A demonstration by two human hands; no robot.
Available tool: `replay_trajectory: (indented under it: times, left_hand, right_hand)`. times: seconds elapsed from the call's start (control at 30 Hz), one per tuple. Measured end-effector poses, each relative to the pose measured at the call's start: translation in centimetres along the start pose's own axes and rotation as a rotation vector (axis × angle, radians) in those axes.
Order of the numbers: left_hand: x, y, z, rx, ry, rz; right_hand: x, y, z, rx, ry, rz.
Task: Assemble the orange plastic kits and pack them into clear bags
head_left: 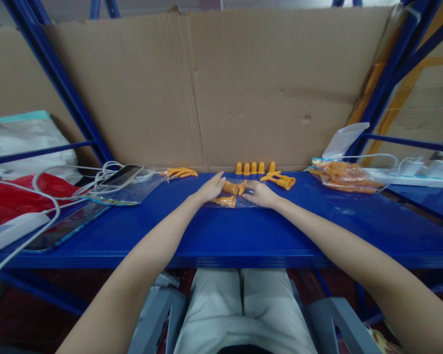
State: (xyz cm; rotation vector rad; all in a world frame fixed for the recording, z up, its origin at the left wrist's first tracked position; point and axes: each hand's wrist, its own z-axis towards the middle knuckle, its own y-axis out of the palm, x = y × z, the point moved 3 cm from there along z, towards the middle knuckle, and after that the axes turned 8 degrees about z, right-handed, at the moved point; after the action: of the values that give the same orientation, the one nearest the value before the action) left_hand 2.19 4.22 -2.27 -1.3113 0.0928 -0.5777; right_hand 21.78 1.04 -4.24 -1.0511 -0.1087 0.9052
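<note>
A clear plastic bag (239, 202) lies flat on the blue tabletop with several orange plastic pieces on or in it. My left hand (211, 189) rests at the bag's left edge, fingers stretched out beside an orange cup-ended piece (230, 188). Another orange piece (225, 201) lies just below, nearer to me. From the right, my right hand (261, 193) has its fingers bent around the bag, fingertips on a small orange plastic piece (242, 187). Whether that piece is inside the bag I cannot tell.
Several orange thimble-like cups (254, 168) stand in a row at the back, near a branched orange piece (280, 179). A filled bag of orange parts (345, 175) lies right, beside a white power strip (409, 178). Left are orange finger-like pieces (180, 172), cables, a phone (122, 175) and a tablet (68, 226).
</note>
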Motion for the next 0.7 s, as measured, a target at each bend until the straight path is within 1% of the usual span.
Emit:
replay_trajectory:
  times: [0.1,0.23,0.4,0.7]
  left_hand:
    - [-0.1,0.0,0.0,0.002,0.003,0.002]
    - [0.0,-0.2,-0.1,-0.017,-0.006,0.006]
    - [0.1,-0.3,-0.1,-0.019,-0.007,0.017]
    - [0.2,-0.1,-0.1,-0.017,-0.011,0.031]
  right_hand:
    - [-0.4,-0.1,-0.1,0.015,-0.022,0.009]
    - [-1.2,0.1,-0.2,-0.042,-0.094,0.043]
    - [-1.2,0.5,0.0,-0.106,-0.069,-0.001]
    - [-0.8,0.3,0.0,-0.063,-0.158,0.023]
